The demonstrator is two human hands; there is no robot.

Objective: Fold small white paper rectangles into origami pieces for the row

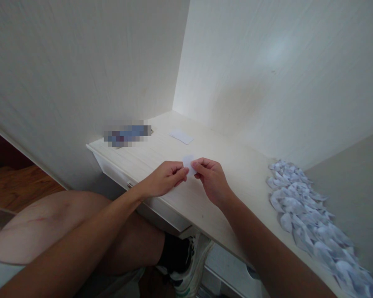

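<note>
While a small white paper [189, 162] is pinched thumb-to-finger by left hand [167, 179] and right hand [210, 179] over the bench [244, 178], many crumpled pieces [301, 211] appear finished; one flat slip [181, 136] seems left untouched.

Desk [245, 178] free btwn R hand [213, 178] & pile [301, 211]; wall [251, 103] behind.
</note>
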